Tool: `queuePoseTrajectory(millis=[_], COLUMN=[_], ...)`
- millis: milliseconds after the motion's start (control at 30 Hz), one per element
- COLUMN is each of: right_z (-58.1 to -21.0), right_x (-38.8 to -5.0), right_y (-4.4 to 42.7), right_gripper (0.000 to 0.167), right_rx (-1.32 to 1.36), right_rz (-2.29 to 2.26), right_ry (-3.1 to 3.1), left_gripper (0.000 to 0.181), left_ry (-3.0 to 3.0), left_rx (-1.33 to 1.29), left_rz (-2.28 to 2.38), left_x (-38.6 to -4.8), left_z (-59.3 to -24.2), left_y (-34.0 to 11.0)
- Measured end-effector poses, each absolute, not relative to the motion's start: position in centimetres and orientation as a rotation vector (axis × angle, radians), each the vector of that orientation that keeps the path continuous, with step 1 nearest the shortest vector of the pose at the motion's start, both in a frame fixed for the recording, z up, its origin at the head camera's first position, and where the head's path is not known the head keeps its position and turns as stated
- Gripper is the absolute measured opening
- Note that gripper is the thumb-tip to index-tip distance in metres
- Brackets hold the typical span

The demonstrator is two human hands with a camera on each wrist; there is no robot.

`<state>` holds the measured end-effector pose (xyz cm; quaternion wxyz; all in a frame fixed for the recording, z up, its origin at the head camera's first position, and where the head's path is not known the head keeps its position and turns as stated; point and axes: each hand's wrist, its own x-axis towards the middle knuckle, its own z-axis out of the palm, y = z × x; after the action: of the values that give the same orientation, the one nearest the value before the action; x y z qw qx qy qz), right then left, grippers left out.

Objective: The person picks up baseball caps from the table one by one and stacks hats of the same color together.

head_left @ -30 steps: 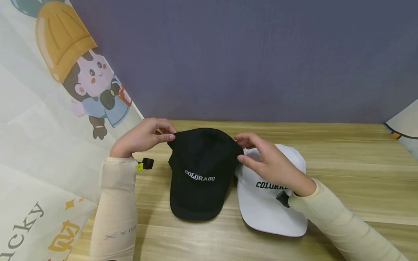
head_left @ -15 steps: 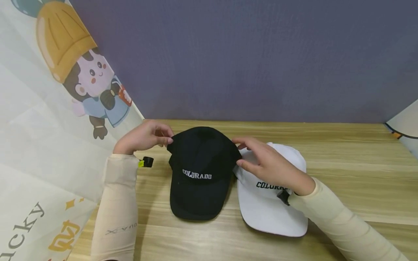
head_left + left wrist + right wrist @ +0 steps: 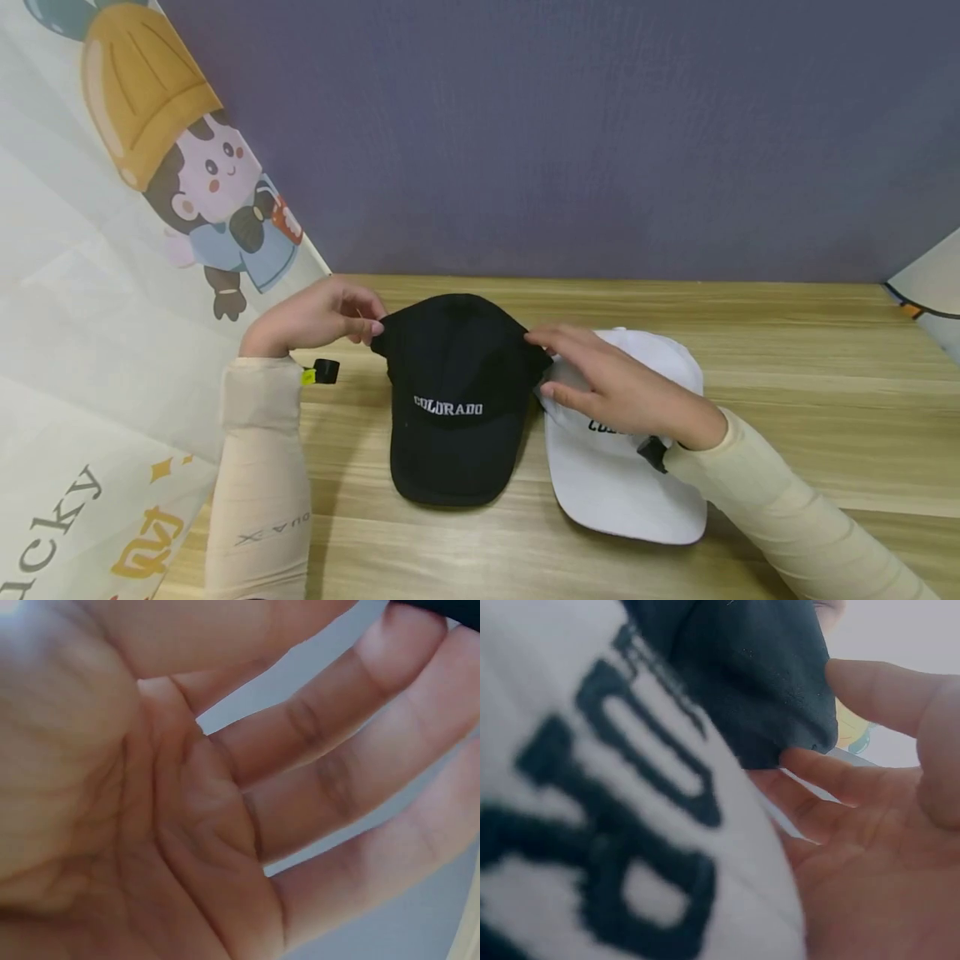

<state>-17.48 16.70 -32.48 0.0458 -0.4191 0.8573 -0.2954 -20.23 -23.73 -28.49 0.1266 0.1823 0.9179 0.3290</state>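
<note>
A black baseball cap [image 3: 457, 367] with white COLORADO lettering sits brim toward me in the head view. At its left edge, my left hand [image 3: 318, 312] pinches the fabric between thumb and fingers. The left wrist view shows mostly the palm, with a sliver of dark fabric at the fingertips. My right hand [image 3: 626, 387] touches the black cap's right edge with thumb and fingertips, its fingers fairly straight. That hand lies over a white baseball cap [image 3: 622, 487], covering part of its black lettering. In the right wrist view the white cap [image 3: 765, 877] fills the left side.
Both caps are on a wood-grain table [image 3: 810, 392]. A grey-blue panel [image 3: 555, 142] rises along the back edge. On the left hangs a pale printed sheet [image 3: 90, 333] with a cartoon figure, and another printed sheet [image 3: 933, 275] shows at the far right.
My left hand has shifted slightly left, and the black cap's crown and lettering have moved left with it. The fingers of my right hand look straighter. The white cap has stayed put.
</note>
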Motion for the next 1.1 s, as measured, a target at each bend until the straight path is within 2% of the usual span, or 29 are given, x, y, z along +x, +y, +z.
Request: queuePoseTrajectory(millis=[267, 667, 800, 1100], right_z=[-32.9, -33.1, -33.2, -33.4], right_x=[-17.2, -16.7, -16.7, -16.6], right_y=[16.5, 16.3, 16.2, 16.0], right_gripper=[0.069, 0.078, 0.077, 0.073], right_rx=[-1.278, -1.303, -1.310, -1.354], right_rz=[-0.993, -0.779, -0.709, -0.562], right_ry=[2.446, 2.495, 2.588, 2.698], left_gripper=[0.005, 0.008, 0.013, 0.011], left_ry=[2.582, 2.416, 2.394, 2.429], left_rx=[0.516, 0.328, 0.290, 0.310], left_rz=[0.927, 0.929, 0.951, 0.848], left_x=[-20.4, -21.1, -21.2, -21.6], left_z=[-28.9, -30.2, -30.3, -30.4], left_y=[-24.1, -25.0, -25.1, -24.7])
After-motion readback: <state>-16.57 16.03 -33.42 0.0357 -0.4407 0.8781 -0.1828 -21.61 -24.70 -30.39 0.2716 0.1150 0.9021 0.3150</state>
